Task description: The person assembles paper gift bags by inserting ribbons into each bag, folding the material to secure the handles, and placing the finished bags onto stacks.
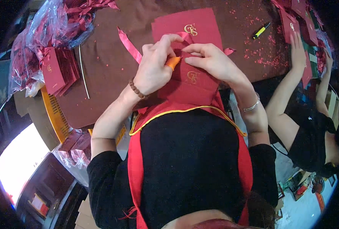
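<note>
Where the table's left edge meets the yellow crate: a stack of dark red folders [54,72] lies beside a clear bag of ribbons [59,21], within reach
Loose ribbon [129,45]: a pink strip lies flat on the brown tabletop [104,65], just left of the hands
Left hand [154,68]: curled shut, an orange cot on one finger, pinching ribbon at the top of the red paper bag [192,82] to steady it
Right hand [211,59]: fingers bent, pressing the same spot from the other side
Second bag [188,24]: lies flat behind
Far right: a yellow marker [261,30]; another person's hand [297,49] rests on the table
</note>
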{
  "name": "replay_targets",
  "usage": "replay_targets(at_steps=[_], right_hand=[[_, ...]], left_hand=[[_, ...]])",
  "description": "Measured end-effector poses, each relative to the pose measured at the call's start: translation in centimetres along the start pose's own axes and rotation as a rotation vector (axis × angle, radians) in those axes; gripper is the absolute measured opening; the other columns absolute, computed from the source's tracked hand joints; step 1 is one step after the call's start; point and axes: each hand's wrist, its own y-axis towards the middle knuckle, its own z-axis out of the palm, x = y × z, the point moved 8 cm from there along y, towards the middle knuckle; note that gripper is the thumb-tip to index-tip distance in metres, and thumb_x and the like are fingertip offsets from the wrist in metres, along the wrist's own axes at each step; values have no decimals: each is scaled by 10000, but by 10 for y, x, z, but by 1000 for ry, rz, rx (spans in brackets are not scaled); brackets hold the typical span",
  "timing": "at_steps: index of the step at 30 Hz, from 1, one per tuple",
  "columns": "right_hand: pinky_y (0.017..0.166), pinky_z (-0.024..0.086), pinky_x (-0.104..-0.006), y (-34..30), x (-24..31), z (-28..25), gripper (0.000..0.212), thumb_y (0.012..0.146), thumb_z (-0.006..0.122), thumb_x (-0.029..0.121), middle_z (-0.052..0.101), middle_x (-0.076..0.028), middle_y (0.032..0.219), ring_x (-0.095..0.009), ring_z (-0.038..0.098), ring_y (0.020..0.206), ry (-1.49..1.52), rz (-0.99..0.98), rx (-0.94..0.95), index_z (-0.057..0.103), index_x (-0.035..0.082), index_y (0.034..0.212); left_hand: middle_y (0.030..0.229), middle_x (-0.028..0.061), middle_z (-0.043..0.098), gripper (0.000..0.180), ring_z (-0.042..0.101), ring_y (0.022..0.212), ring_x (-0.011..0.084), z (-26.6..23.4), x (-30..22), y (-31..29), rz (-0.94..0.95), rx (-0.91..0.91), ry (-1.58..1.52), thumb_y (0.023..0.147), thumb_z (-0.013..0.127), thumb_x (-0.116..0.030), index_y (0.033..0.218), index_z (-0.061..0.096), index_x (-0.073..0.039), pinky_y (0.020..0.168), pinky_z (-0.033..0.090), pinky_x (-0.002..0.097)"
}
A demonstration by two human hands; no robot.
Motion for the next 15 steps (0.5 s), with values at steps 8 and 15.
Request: replay_targets(at_steps=[8,15], right_hand=[[874,454,-346,-3,1,1,391,798,601,188,614,-200,1062,-268,596,1016,-113,45,-24,560,-23,1124],[890,441,-360,-3,-3,1,410,775,610,214,614,-205,1047,-290,583,1033,-208,-40,-37,568,-17,1112]], left_hand=[[717,34,544,482,563,738,207,2,-7,-3,-11,24,28,712,557,50,1157,440,-95,827,315,368],[747,37,542,479,554,765,206,2,-10,-3,23,15,88,712,551,45,1158,434,-85,807,314,361]])
